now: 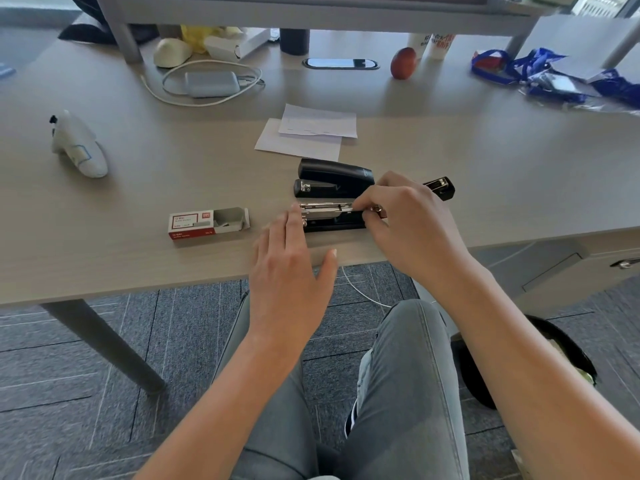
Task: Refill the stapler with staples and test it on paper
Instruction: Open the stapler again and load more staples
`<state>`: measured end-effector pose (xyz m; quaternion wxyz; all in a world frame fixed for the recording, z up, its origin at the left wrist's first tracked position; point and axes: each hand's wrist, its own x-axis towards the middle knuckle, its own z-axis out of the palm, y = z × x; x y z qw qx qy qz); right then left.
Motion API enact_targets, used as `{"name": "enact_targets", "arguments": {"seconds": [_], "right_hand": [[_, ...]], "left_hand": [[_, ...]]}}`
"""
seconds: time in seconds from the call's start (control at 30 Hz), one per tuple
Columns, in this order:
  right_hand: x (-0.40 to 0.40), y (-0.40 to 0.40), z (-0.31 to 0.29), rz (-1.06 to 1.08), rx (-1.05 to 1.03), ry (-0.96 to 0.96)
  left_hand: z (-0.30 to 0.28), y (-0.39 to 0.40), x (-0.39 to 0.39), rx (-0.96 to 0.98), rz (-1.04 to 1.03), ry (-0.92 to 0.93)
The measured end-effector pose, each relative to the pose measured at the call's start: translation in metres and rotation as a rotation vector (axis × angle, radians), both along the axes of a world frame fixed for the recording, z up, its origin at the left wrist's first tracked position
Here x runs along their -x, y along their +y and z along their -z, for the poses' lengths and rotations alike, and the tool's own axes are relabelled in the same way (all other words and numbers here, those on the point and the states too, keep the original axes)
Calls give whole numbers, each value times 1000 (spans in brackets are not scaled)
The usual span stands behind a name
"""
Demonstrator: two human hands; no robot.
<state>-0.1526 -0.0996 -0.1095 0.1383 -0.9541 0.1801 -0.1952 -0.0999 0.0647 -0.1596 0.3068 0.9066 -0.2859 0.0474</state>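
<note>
An opened black stapler (332, 225) lies near the desk's front edge. Its metal staple channel (325, 208) is bared and its lid (441, 188) is swung back to the right. My right hand (405, 220) pinches the channel's right part with thumb and fingers; I cannot tell whether staples are between the fingertips. My left hand (291, 268) is flat with fingers apart, one fingertip touching the channel's left end. A second black stapler (334, 178) lies closed just behind. An open red and white staple box (207, 223) sits to the left. Two white paper sheets (308, 133) lie farther back.
A white plush toy (78, 147) lies at the left. A grey power bank with a white cable (211, 83), a red apple (403, 63), cups and blue lanyards (540, 69) sit at the back under a grey shelf (311, 12). A black bin (540, 362) stands on the floor at the right.
</note>
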Motion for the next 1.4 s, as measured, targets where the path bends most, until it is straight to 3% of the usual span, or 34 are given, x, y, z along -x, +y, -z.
{"name": "enact_targets", "arguments": {"seconds": [0.77,0.97,1.1,1.23,1.33,1.4], "right_hand": [[-22,29,-4,-180,-109,120],[-9,25,8,-205,-187,-22],[9,21,13,-77,-254,-168],[29,17,14,208,-541,-286],[39,11,13,403,-1037,-415],[43,6,10,410,-1353,-505]], "left_hand": [[4,9,-3,23,28,-5],[5,7,-2,18,23,-33],[5,6,-1,0,44,-77],[7,2,1,-57,13,-94],[8,-2,1,-57,-17,-88],[9,-4,1,-69,-33,-91]]}}
